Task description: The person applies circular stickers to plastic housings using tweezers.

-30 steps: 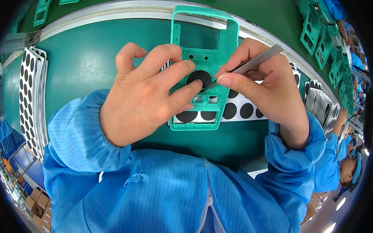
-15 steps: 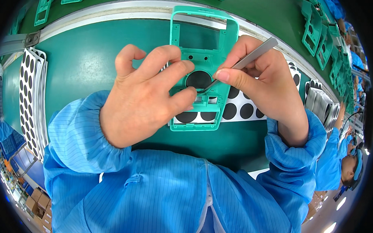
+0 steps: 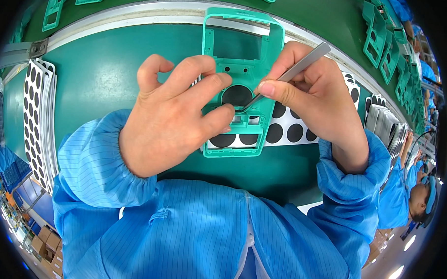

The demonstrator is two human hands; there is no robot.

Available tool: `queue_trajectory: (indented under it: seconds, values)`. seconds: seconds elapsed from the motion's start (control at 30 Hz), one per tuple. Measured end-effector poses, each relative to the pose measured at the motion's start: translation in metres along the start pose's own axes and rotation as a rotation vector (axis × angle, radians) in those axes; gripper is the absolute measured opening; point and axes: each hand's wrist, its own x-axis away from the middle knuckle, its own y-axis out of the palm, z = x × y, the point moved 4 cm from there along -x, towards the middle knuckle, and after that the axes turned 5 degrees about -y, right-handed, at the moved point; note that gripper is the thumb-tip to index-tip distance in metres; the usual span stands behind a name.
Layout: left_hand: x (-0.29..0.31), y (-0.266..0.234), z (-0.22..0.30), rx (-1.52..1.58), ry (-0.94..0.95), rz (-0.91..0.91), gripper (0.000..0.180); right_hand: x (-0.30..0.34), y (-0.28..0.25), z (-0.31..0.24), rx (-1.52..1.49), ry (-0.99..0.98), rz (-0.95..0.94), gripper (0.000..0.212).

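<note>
A green plastic housing (image 3: 265,99) lies in front of me, with a large rectangular opening at its far end. A black round piece (image 3: 237,95) sits at its middle circle. My left hand (image 3: 177,111) is curled over the housing's left side, index finger and thumb tip close together by the circle's near edge; its little finger is raised. What lies beneath those fingers is hidden. In a pinch, my right hand (image 3: 311,91) holds metal tweezers (image 3: 305,62) slanting down to the left. Their tip reaches the near rim of the black circle, beside my left index finger.
Under the housing lies a white sheet with black round stickers (image 3: 295,133). More sticker sheets (image 3: 39,118) are stacked at the left, and another stack (image 3: 386,123) at the right. Beyond the pale rail (image 3: 139,16), green housings (image 3: 53,8) rest on a green surface. Co-workers sit at the right.
The housing and the tweezers have shifted very slightly to the left. Both hands keep nearly the same pose and grip.
</note>
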Motion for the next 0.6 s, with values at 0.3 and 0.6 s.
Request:
queue_trajectory:
  seconds: [0.3, 0.6]
  values:
    - [-0.0004, -0.0001, 0.0006, 0.015, -0.007, 0.005, 0.034, -0.0002, -0.0012, 0.0016, -0.028, -0.013, -0.011, 0.018]
    - [-0.0014, -0.0005, 0.0, 0.023, -0.018, -0.004, 0.035, -0.0023, -0.0037, 0.004, -0.094, 0.0, -0.025, 0.018]
